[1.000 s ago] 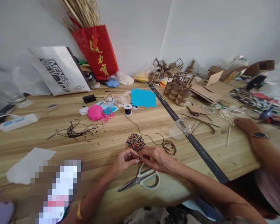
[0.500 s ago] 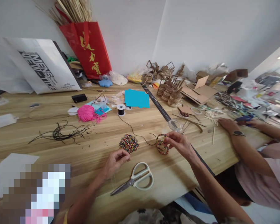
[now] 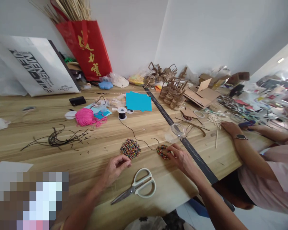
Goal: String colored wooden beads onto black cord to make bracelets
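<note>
Coiled in a ring, a string of multicoloured beads [image 3: 161, 150] lies on the wooden table, joined to a thin black cord [image 3: 140, 139]. My right hand [image 3: 180, 157] has its fingertips closed at the right edge of this bead string. Just in front of a heap of loose coloured beads [image 3: 130, 148] is my left hand [image 3: 117, 166], thumb and forefinger pressed together; whatever they pinch is too small to make out. Between my hands and the near edge lie white-handled scissors [image 3: 136, 188]. The cord runs back to a white spool [image 3: 122, 113].
A tangle of black cords [image 3: 60, 138] and pink yarn [image 3: 85, 117] are at left. Blue sheets [image 3: 138, 101] and small bamboo baskets [image 3: 171, 92] stand farther back. A clear round lid [image 3: 178, 129] is beyond my right hand. A co-worker's hand [image 3: 231, 128] rests at right.
My right hand has lowered the bead string, which now lies flatter on the table. My left hand stays by the bead heap. The whole view has shifted slightly.
</note>
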The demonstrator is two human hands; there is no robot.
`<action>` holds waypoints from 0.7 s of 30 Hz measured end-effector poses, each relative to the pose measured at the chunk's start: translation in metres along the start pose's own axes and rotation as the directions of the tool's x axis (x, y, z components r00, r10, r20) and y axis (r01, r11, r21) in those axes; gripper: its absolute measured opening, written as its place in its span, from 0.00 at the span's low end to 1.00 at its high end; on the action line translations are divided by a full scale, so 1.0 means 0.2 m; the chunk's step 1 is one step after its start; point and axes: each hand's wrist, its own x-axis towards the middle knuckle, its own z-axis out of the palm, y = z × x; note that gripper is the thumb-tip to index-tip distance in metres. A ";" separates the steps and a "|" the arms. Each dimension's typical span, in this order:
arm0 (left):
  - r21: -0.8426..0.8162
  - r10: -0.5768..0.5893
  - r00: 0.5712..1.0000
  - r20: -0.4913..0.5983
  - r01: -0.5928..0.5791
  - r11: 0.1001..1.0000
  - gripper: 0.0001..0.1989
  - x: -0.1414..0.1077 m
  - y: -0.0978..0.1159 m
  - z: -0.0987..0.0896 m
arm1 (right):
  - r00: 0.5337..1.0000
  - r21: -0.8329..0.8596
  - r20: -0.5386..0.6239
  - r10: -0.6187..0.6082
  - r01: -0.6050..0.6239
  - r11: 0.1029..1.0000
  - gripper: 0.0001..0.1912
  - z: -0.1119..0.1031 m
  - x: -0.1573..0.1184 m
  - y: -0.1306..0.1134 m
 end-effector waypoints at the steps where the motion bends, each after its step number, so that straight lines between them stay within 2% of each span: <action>1: 0.003 0.002 1.000 -0.002 -0.002 1.000 0.11 0.00 0.00 0.00 | 1.000 -0.027 0.006 -0.003 0.003 1.000 0.10 0.01 0.02 -0.01; 8: 0.027 -0.004 1.000 -0.020 0.004 1.000 0.12 0.00 0.00 -0.01 | 0.998 -0.242 0.045 0.046 -0.034 0.970 0.09 0.09 0.12 -0.01; 14: 0.001 -0.015 0.998 -0.060 0.015 1.000 0.12 0.01 0.00 -0.02 | 0.999 -0.258 -0.026 0.037 -0.042 0.965 0.07 0.03 0.09 0.03; 18: -0.045 -0.033 0.996 -0.088 0.029 0.999 0.13 0.02 -0.01 -0.04 | 0.999 -0.301 -0.022 -0.037 0.029 0.953 0.07 -0.05 0.14 -0.01; 21: -0.079 -0.036 0.991 -0.133 0.025 0.997 0.14 0.03 -0.02 -0.05 | 0.982 -0.261 -0.005 -0.187 0.180 0.949 0.09 -0.10 0.27 -0.12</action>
